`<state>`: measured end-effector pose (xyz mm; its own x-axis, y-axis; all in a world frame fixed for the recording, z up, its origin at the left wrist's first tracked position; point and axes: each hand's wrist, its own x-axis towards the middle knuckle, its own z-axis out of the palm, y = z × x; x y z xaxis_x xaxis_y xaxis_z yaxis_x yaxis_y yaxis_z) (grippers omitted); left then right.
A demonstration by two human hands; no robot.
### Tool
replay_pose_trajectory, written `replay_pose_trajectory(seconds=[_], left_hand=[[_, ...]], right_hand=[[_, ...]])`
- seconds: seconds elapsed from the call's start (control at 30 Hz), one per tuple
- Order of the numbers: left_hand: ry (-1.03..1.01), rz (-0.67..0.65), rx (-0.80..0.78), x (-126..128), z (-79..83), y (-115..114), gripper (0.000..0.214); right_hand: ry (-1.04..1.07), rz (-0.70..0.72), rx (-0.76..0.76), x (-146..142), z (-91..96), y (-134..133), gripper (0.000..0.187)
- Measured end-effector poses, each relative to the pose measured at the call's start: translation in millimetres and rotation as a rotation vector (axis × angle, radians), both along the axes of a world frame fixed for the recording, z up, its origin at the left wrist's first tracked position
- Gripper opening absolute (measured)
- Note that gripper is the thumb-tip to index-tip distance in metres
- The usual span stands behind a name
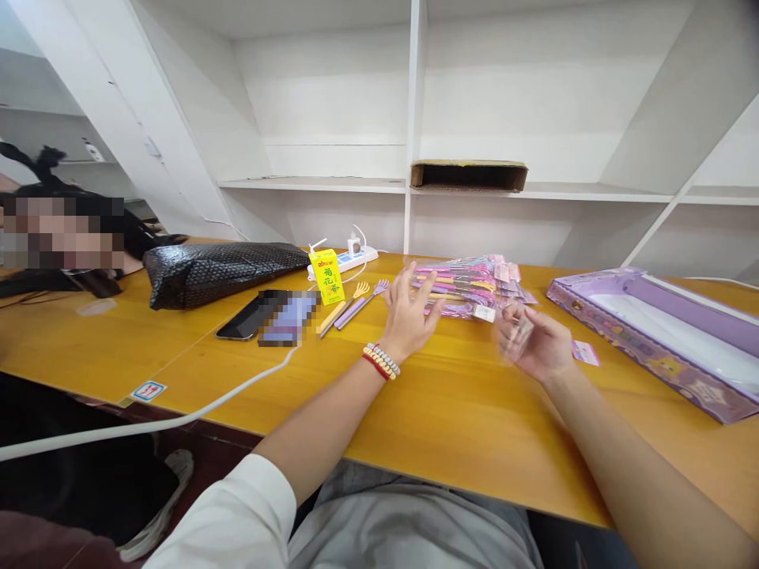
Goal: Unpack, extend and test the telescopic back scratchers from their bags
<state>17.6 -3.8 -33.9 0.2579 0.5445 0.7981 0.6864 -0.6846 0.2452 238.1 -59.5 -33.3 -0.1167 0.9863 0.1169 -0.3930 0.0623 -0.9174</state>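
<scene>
My left hand (410,314) hovers over the wooden table (451,411), fingers spread, its tips near a pile of pink and purple packaged items (471,283). Bead bracelets circle that wrist. My right hand (530,341) is curled palm-up just right of it, fingers blurred, around what looks like a small clear wrapper (515,336). A small pink tag (586,352) lies beside the right hand.
A purple flat box (664,332) lies at the right. A yellow drink carton (326,276), two small hand-shaped sticks (354,303), a phone (246,318), a power strip (344,259) and a black bag (219,270) sit left. Another person is at far left.
</scene>
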Motion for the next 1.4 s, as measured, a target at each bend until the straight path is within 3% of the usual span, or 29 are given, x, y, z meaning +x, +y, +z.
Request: replay_pose_trajectory(seconds=[0.17, 0.23, 0.33, 0.43, 0.57, 0.67, 0.77, 0.83, 0.93, 1.03, 1.1, 1.23, 1.4], left_hand=[[0.212, -0.393, -0.103, 7, 1.3, -15, 0.079], [0.297, -0.494, -0.094, 12, 0.7, -19, 0.076], [0.349, -0.517, -0.077, 16, 0.1, -20, 0.052], [0.334, -0.514, -0.083, 16, 1.2, -18, 0.040], [0.275, -0.592, -0.155, 14, 3.4, -19, 0.047], [0.238, -0.643, -0.296, 15, 3.5, -23, 0.055], [0.180, -0.673, -0.487, 16, 4.7, -26, 0.039], [0.076, -0.728, -0.673, 16, 7.8, -28, 0.025], [-0.101, -0.893, -1.104, 11, 14.4, -29, 0.026], [-0.199, -1.036, -1.517, 2, 18.2, -27, 0.030], [-0.206, -1.057, -1.673, -5, 18.1, -22, 0.029], [-0.149, -0.996, -1.802, -22, 15.8, -8, 0.023], [-0.218, -0.841, -1.735, -28, 12.8, 7, 0.044]], right_hand=[[-0.193, 0.178, 0.079, -9, -4.4, -4, 0.049], [-0.210, 0.274, 0.099, -13, -6.1, -5, 0.054], [-0.227, 0.398, 0.098, -16, -7.9, -5, 0.046], [-0.248, 0.431, 0.071, -15, -8.3, -4, 0.039], [-0.200, 0.398, 0.069, -10, -7.1, -6, 0.045], [-0.167, 0.368, 0.059, -8, -4.8, -8, 0.050], [-0.108, 0.197, 0.066, -7, -1.1, -7, 0.050], [-0.064, -0.008, 0.080, -5, 0.8, -2, 0.046], [-0.071, -0.271, 0.032, -2, -1.5, 8, 0.039], [-0.157, -0.356, -0.046, -1, -9.5, 16, 0.041], [-0.229, -0.358, -0.064, -1, -14.4, 19, 0.040], [-0.238, -0.356, -0.060, -1, -16.3, 20, 0.031], [-0.335, -0.242, -0.024, -1, -16.4, 17, 0.031]])
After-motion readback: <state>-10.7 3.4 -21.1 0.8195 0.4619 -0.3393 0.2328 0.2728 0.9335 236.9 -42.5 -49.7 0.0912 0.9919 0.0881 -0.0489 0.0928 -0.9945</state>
